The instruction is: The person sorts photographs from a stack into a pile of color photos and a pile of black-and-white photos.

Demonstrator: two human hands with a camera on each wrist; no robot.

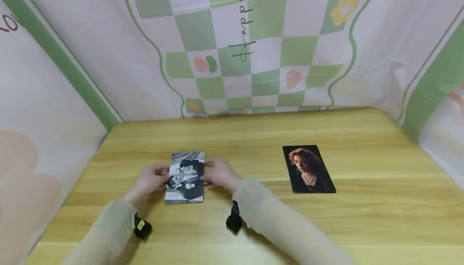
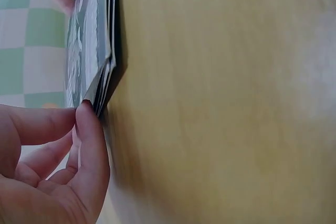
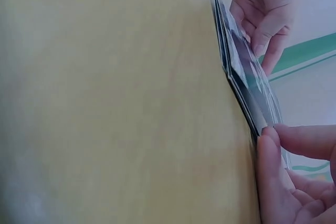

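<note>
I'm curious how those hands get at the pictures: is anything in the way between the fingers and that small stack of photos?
Nothing visible. The left hand and right hand already touch opposite edges of the thin stack of black-and-white photo prints on the pale wooden table.

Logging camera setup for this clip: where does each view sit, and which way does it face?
Head: above, facing forward and down at the table; both sleeves, left hand and right hand at the photo stack; a portrait photo lies apart.
Left wrist: low at table level, facing the stack's edge; left fingers show.
Right wrist: low, opposite side; both hands show.
All views share the stack.
</note>
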